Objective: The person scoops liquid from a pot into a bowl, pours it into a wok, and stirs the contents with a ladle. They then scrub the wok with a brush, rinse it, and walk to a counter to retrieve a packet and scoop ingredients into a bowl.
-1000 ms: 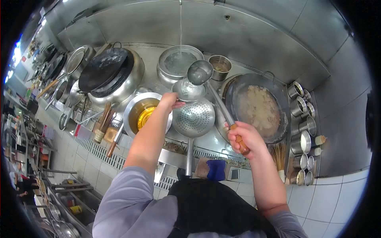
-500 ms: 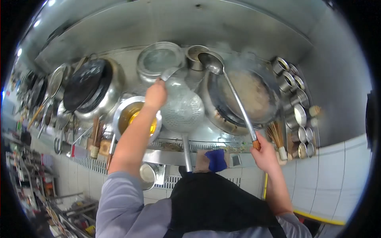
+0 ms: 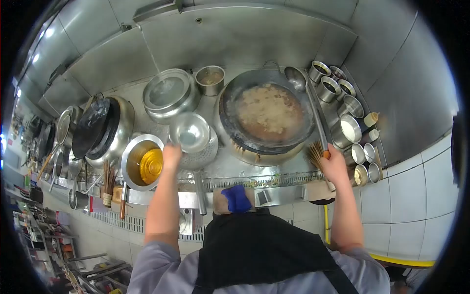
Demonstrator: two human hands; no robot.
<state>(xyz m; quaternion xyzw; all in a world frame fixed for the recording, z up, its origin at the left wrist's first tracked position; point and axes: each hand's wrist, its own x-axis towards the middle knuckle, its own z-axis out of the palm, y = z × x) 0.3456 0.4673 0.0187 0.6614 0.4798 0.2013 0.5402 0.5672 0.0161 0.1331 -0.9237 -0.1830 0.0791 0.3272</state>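
My left hand (image 3: 171,157) is closed on the rim of a small metal bowl (image 3: 189,132), held over a perforated skimmer (image 3: 208,156) that lies on the counter. My right hand (image 3: 333,165) grips the wooden end of a long ladle (image 3: 295,79). The ladle's cup is at the back right rim of a large wok (image 3: 304,125), and its shaft runs along the wok's right side. Brownish liquid with pale foam (image 3: 267,109) fills the wok. Beside my left hand stands a steel pot (image 3: 132,164) holding yellow liquid.
A lidded-looking round pot (image 3: 169,93) and a small pot (image 3: 210,81) stand at the back. Several seasoning containers (image 3: 347,130) line the right. Another wok (image 3: 93,130) is tilted on the left. A blue cloth (image 3: 237,198) lies at the front edge, and a bamboo brush (image 3: 316,156) near my right hand.
My left hand has brought the bowl, tilted before, closer and down to level over the skimmer. The ladle has shifted from over the wok to its right side. The view has also shifted.
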